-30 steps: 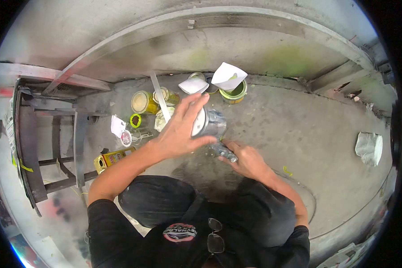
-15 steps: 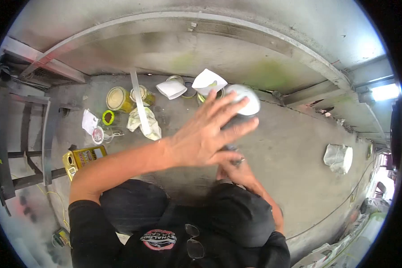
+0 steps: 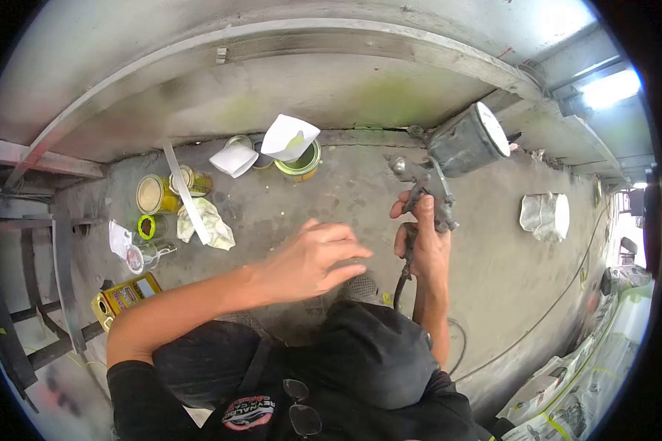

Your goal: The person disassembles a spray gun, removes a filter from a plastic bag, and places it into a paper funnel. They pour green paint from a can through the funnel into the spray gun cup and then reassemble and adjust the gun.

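Note:
My right hand is wrapped round the handle of a grey spray gun. The gun's grey cup, with a white lid, tilts toward the upper right, and a dark hose hangs from the handle. My left hand is in mid-air to the left of the gun, fingers apart and slightly bent, holding nothing. Beyond it on the floor stands an open can with green inside its rim. White folded paper rests over that can.
Tins, a clear stick, a crumpled cloth, a clear cup and a yellow rectangular can are at the left. A masked white object and a hose lie at the right.
The spray gun has moved right and away from my left hand, tilting over in my right hand. My left hand has drawn back toward me. The view has turned to the right.

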Motion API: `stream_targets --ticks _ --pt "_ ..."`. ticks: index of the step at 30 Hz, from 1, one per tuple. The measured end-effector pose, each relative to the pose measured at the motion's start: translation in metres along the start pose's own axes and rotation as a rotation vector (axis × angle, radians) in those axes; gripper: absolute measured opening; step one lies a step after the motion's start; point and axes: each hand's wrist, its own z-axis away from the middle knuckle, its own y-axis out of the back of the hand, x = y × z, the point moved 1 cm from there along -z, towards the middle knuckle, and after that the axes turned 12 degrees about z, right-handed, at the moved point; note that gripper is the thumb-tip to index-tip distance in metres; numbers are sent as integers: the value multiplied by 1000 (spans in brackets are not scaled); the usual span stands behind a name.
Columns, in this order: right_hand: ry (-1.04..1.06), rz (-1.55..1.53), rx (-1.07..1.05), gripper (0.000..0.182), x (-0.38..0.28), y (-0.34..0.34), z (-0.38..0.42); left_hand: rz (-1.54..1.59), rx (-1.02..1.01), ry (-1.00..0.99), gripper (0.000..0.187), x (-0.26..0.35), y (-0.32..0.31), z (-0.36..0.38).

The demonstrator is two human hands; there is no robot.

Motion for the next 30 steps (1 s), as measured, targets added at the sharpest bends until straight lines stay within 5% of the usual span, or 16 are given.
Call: stream_targets --ticks 6,9,18,24,30 --pt "146 41 7 31 16 2 1 -6 304 -300 25 7 -30 -82" --pt "284 101 0 17 13 6 0 -50 259 -355 25 7 -34 -104" --pt "91 30 -78 18 20 16 6 138 283 -248 21 8 -28 -109" --pt "36 79 -95 20 -1 11 14 -45 224 -382 23 17 -20 -106" --pt "71 87 -74 21 0 11 19 -75 189 -311 24 23 -20 -101"
